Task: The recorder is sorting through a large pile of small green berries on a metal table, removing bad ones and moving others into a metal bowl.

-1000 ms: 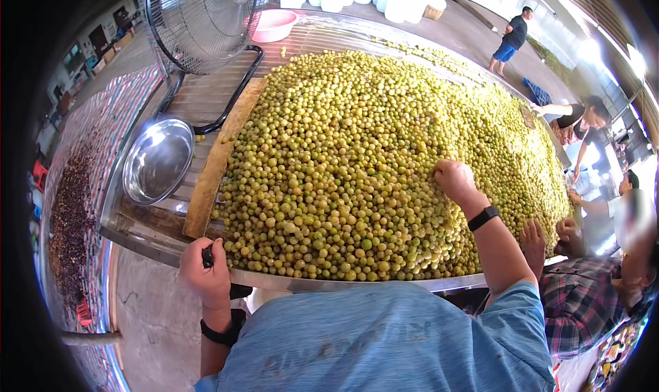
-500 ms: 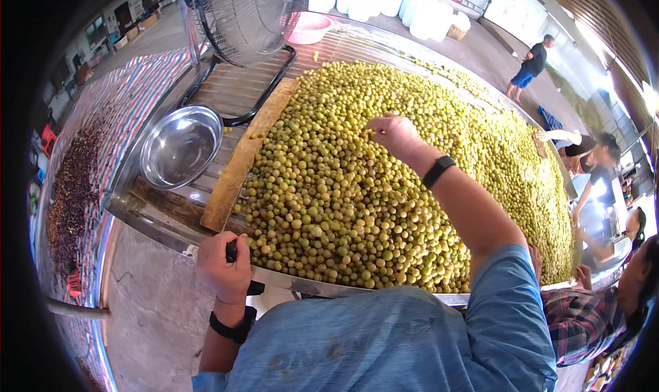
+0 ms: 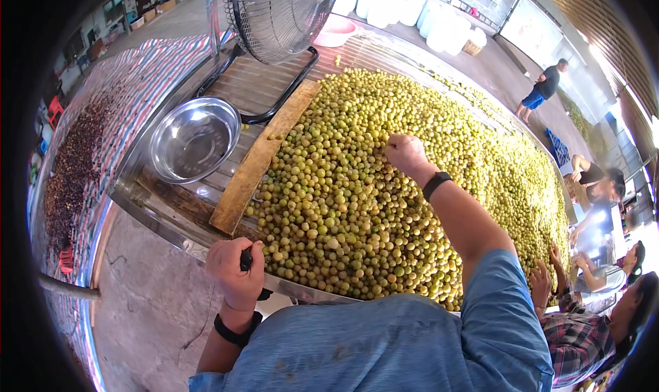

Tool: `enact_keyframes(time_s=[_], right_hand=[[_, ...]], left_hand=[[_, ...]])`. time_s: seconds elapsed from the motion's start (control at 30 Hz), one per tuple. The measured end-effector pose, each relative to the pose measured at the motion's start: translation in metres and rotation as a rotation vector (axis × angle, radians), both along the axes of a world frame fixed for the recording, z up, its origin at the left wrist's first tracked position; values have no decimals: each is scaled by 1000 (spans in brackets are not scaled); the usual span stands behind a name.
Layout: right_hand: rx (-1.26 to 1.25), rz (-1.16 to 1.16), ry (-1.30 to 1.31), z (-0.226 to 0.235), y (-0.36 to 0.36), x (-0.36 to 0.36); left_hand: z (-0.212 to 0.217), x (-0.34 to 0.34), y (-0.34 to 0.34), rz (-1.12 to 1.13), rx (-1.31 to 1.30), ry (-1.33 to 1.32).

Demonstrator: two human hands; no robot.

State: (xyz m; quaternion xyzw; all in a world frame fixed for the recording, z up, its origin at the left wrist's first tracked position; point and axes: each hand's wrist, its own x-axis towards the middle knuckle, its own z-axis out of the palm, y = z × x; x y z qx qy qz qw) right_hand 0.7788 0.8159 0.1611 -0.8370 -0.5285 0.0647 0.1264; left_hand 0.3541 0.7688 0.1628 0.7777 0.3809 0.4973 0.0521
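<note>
A broad heap of small, round yellow-green fruits (image 3: 357,193) covers most of the metal-edged table in front of me. My right hand (image 3: 406,153) is over the middle of the heap, its fingers curled inward and touching or just above the fruits. What its fingers hold, if anything, is hidden from view. At the table's near left edge, my left hand (image 3: 237,270) is closed in a fist around a small black object (image 3: 246,259). Only the rounded end of that object shows above the fist.
A wooden board (image 3: 264,158) borders the heap's left side. Beyond it are a shiny metal bowl (image 3: 195,141) and a large black fan (image 3: 278,14). A pink basin (image 3: 336,31) stands at the back. Several people work along the right side, one in a plaid shirt (image 3: 580,344).
My right hand has drawn slightly nearer to me, its fingers now more curled. My left hand keeps its grip on the black object. The whole view has shifted a little.
</note>
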Motion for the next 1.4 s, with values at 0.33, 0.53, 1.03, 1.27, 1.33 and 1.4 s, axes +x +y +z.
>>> enact_keyframes(time_s=[0.33,0.53,1.03,1.27,1.33,1.4], right_hand=[[257,-465,883,18,9,9],[121,-195,663,25,-8,9],[-74,251,-263,-8,-19,-35],[47,-148,537,28,-37,-13],[48,12,431,28,-57,-3],[-6,141,283,23,-66,-4]], left_hand=[[-1,-2,2,3,15,5],[4,4,2,-26,27,5],[0,1,2,-32,23,10],[0,1,1,-47,5,5],[0,2,2,-54,23,0],[0,2,2,-45,27,7]])
